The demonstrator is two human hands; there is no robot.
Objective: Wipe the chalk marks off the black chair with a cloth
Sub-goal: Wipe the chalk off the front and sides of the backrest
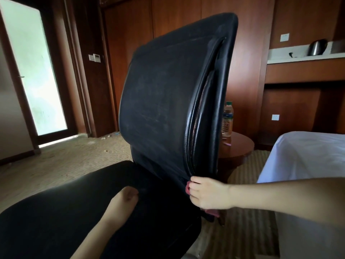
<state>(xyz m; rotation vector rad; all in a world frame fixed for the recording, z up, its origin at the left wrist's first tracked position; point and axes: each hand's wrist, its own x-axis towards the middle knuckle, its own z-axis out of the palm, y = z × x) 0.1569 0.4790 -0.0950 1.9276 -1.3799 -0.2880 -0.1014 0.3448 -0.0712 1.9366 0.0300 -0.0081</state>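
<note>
Currently the right hand [209, 193] pinches a pink cloth [188, 188] at the backrest's lower right edge, while the left hand [128, 193] rests on the seat (fingers hidden, grip unclear). Best to press flat and stroke upward — the black chair [168, 94], centre frame, shows faint chalk smears across the backrest.

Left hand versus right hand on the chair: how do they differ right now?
The right hand grips a pink cloth; the left hand holds nothing I can see. The right hand sits at the lower edge of the backrest; the left hand rests on the seat near its rear. The right hand reaches in from the side, the left from below. Both touch the black chair.
</note>
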